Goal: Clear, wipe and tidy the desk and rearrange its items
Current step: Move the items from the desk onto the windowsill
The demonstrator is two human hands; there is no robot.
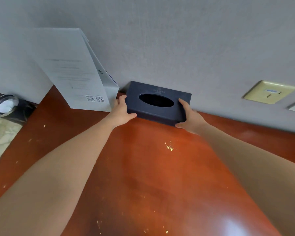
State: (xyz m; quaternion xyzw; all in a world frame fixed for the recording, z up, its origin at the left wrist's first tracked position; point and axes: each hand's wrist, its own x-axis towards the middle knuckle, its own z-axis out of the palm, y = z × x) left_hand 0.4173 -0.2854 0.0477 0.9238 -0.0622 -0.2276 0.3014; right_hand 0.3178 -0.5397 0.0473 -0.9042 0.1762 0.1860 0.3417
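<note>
I've got my left hand (121, 110) and right hand (190, 116) clamped on the tissue box (157, 102) at frame centre, rearranging; next I'd square it against the wall (177, 40).

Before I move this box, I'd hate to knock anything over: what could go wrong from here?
1. The left hand and right hand grip the box right beside the leaning paper bag; a nudge could topple it.
2. Crumbs dot the desk; sliding the box could drag them along.
</note>
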